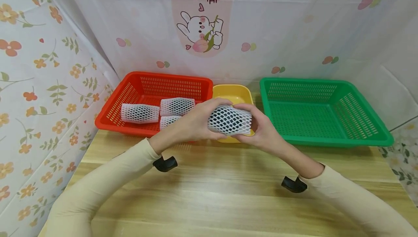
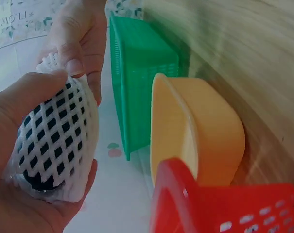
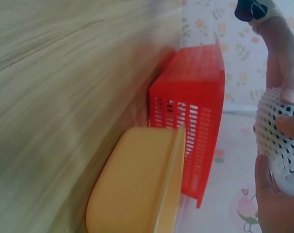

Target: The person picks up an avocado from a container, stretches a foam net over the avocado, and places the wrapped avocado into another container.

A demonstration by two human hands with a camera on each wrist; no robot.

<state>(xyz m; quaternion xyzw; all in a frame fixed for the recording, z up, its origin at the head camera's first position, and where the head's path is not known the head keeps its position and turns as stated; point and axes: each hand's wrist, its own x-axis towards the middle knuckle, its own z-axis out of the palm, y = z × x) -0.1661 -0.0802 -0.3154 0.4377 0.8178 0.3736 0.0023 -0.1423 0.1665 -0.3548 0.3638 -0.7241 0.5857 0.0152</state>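
Both hands hold one dark object in a white foam net sleeve (image 1: 230,121), raised above the yellow bin's front. My left hand (image 1: 197,121) grips its left end, with the thumb on the near side and the fingers over the far side. On the opposite end, my right hand (image 1: 262,130) grips the sleeve between thumb and fingers. In the left wrist view, dark, smooth material shows through the mesh of the net sleeve (image 2: 57,136), and some clear wrap shows at its end. What the dark object is cannot be made out.
A red basket (image 1: 112,126) at left holds three more dark items in foam net sleeves (image 1: 140,113). The yellow bin (image 1: 233,90) stands between it and a green basket (image 1: 330,142) at right. A wooden table (image 1: 209,193) lies beneath, with a printed curtain (image 1: 277,23) behind.
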